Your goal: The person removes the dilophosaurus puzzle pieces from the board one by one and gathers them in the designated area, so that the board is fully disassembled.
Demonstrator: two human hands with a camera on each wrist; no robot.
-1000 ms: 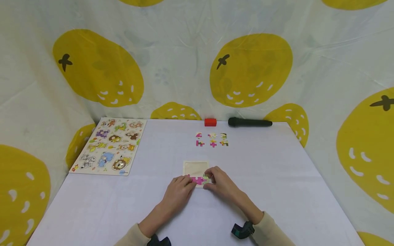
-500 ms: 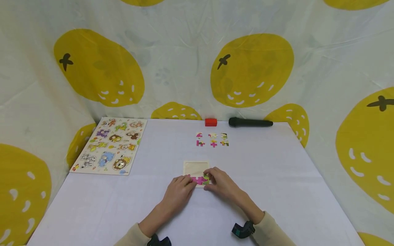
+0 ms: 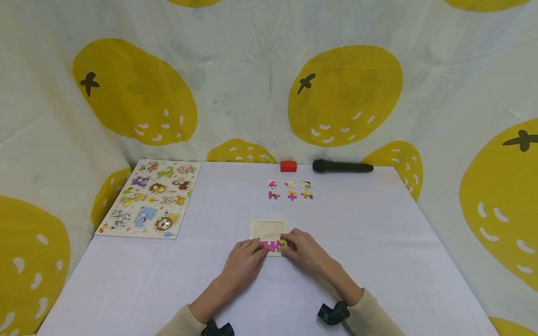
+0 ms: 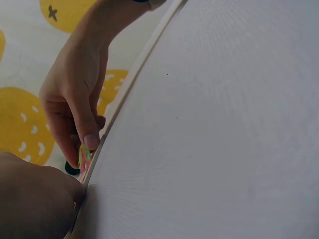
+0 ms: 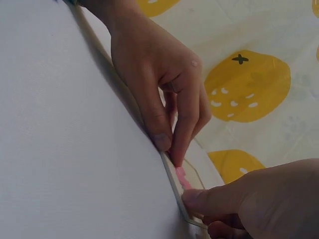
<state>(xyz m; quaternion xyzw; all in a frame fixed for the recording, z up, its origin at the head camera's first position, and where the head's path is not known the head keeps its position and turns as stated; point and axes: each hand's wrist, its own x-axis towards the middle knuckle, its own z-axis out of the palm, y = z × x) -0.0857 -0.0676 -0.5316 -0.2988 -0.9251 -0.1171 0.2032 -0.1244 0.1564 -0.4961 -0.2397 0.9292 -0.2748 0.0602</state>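
A small square wooden puzzle tray (image 3: 268,229) lies on the table before me, with pink jigsaw pieces (image 3: 269,245) along its near side. At the tray's near left corner my left hand (image 3: 244,260) holds the edge; in the right wrist view its fingertips (image 5: 177,160) touch the pink part. My right hand (image 3: 308,252) pinches a green and pink jigsaw piece (image 3: 283,245) between thumb and fingers at the tray's near right corner. That piece also shows beneath the right fingers in the left wrist view. The fingers hide part of it.
Several loose jigsaw pieces (image 3: 292,194) lie in two rows beyond the tray. Behind them are a red block (image 3: 288,166) and a black microphone (image 3: 342,166). An animal puzzle board (image 3: 148,199) lies at the left. A fruit-patterned cloth (image 3: 252,93) hangs behind the white table (image 3: 370,242).
The piece in my right hand has shifted slightly right and its green face shows more plainly now. My right fingers moved a little with it. The left hand stays in place.
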